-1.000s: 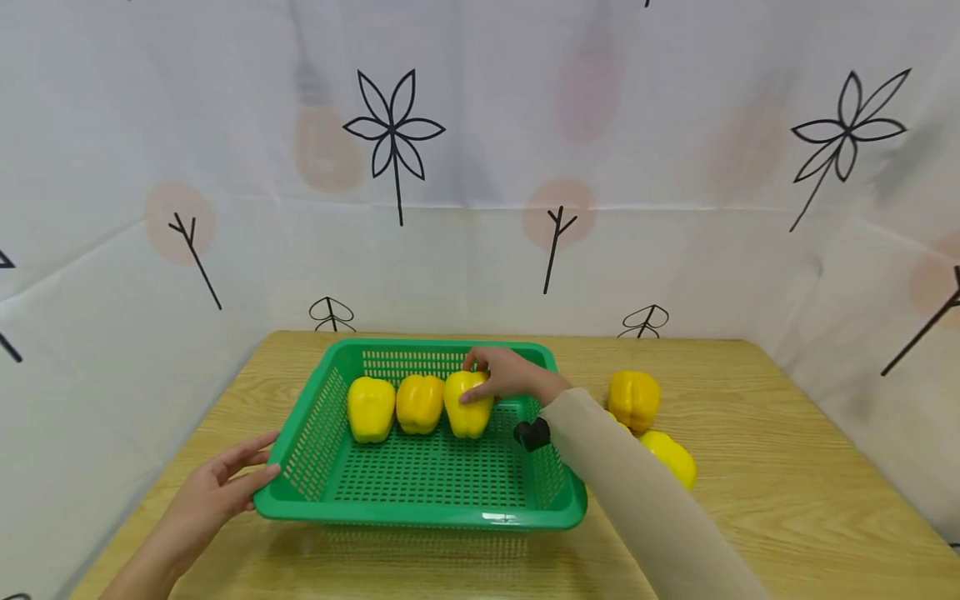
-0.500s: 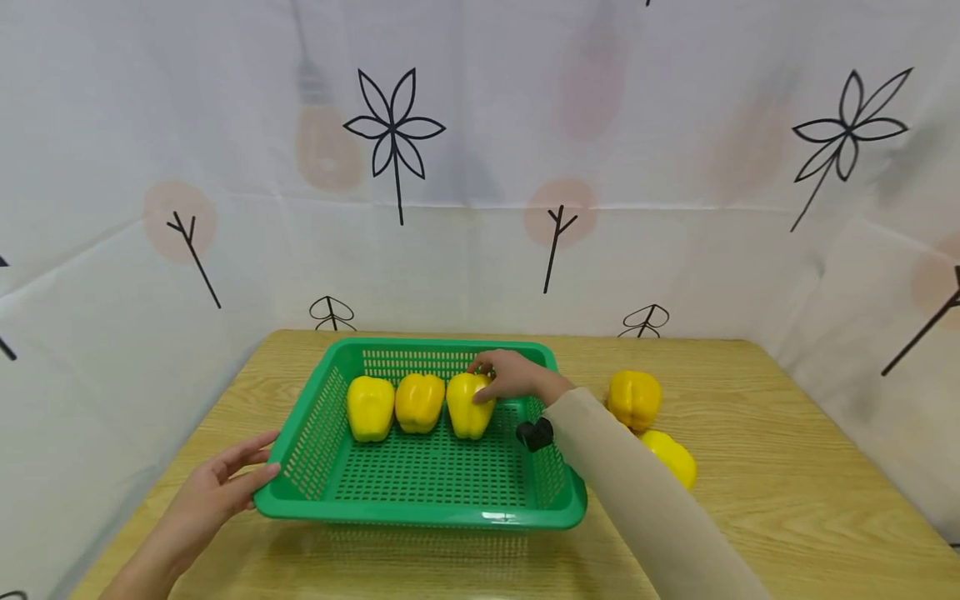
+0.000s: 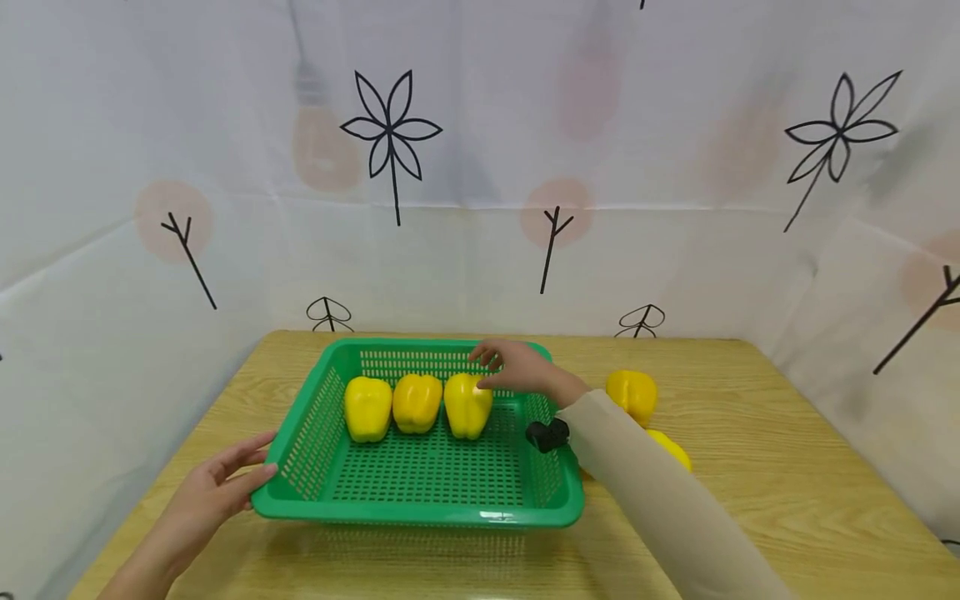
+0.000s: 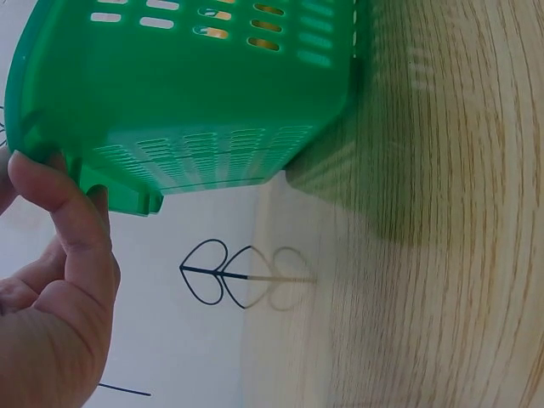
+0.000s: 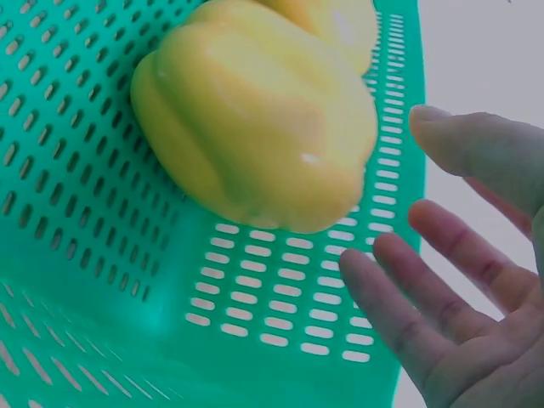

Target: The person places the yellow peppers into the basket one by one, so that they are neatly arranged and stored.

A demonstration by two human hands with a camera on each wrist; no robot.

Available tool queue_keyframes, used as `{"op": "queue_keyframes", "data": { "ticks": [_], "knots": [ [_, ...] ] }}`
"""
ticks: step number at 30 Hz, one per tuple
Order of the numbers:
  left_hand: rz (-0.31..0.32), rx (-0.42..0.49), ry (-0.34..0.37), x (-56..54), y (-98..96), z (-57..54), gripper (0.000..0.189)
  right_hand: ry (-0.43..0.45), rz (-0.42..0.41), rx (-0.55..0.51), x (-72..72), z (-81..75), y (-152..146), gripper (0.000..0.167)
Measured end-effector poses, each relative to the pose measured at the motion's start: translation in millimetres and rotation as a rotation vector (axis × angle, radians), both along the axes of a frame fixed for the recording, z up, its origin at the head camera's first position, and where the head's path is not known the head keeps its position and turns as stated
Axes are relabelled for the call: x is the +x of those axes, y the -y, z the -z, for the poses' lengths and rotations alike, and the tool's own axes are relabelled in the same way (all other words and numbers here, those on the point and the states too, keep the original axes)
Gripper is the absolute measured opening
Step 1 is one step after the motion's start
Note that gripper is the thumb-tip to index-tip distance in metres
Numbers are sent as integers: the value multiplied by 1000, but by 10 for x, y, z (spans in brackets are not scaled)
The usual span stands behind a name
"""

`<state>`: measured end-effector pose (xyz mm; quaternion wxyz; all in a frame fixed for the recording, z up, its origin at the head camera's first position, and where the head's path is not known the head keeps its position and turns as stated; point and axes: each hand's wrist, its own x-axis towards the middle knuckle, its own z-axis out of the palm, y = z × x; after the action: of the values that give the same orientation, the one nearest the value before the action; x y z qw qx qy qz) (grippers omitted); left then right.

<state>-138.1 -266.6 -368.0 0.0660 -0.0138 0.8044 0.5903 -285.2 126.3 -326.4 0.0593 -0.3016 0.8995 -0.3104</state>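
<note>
A green slotted plastic basket (image 3: 420, 513) holds three yellow bell peppers in a row along its far half: a left one (image 3: 367, 409), a middle one (image 3: 417, 404) and a right one (image 3: 467, 410). My left hand (image 3: 215, 493) grips the basket's left rim, fingers curled at its edge in the left wrist view. Over the basket's far right side, my right hand (image 3: 519, 367) hovers beside the right pepper with spread fingers and holds nothing. The right wrist view shows a gap between those fingers and the bell pepper (image 5: 263, 119).
On the wooden table (image 3: 780, 483), right of the basket, lie more yellow bell peppers: one farther back (image 3: 633, 394) and one nearer (image 3: 671, 450), partly hidden by my right sleeve (image 3: 652, 492). A patterned white cloth (image 3: 480, 267) hangs behind the table.
My right hand has let go of the right bell pepper and lifted up and rightward off it. The pepper stays in the row. My left hand keeps its place on the rim.
</note>
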Motion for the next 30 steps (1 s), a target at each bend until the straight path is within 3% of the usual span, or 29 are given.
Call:
{"op": "queue_keyframes", "data": {
  "ticks": [10, 30],
  "knots": [
    [-13, -2, 23, 22, 6, 4, 63, -24, -59, -179, 132, -71, -75, 30],
    [1, 4, 57, 12, 8, -37, 64, -106, -104, -284, 435, -208, -208, 25]
  ]
}}
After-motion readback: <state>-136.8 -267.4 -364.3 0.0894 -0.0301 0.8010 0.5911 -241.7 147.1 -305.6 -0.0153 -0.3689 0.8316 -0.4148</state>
